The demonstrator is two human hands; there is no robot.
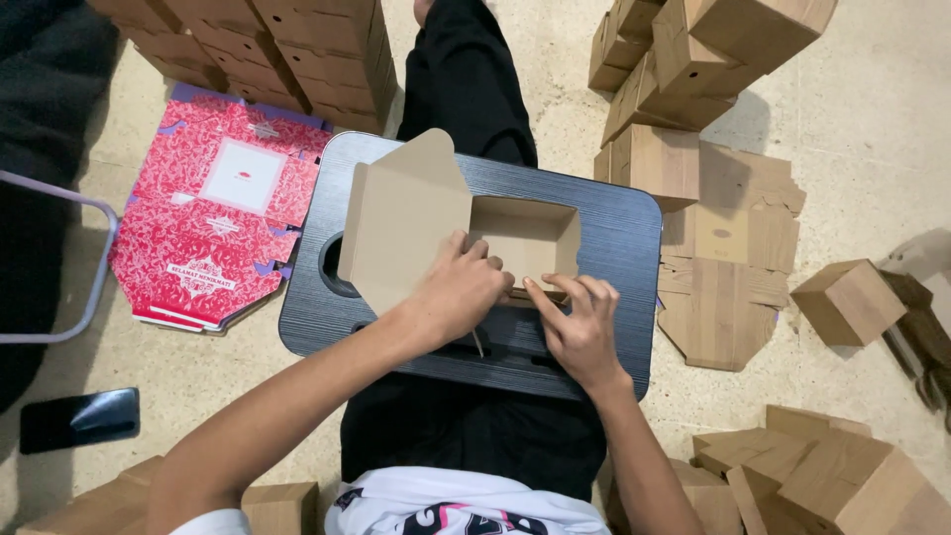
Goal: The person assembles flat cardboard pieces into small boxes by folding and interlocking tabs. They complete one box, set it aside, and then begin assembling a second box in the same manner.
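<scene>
- Head view, nearest the camera: a white shirt hem with pink and black print (446, 507) and black trousers (466, 436), with folded brown cartons (842, 476) on the floor at lower right and more at lower left.
- Left hand (458, 289) lies curled over the near left corner of the open brown cardboard box (525, 238), fingers bent together and pressing on its near wall where the lid hinges.
- Right hand (580, 322) pinches the box's near wall, thumb and forefinger closed on the cardboard edge, the other fingers spread along it.
- That box sits on a dark, ridged lap tray (624, 327) across the person's legs; its cavity faces up and its flat lid (401, 223) lies folded out to the left.
- Left of the tray, a pink patterned flat carton (218, 218) lies on the floor, with a dark phone (79, 418) nearer the camera.
- Right of the tray lie flattened brown blanks (723, 277) and one closed small box (847, 302).
- Farthest off, stacks of folded brown boxes (287, 50) stand at upper left and another heap (693, 59) at upper right.
</scene>
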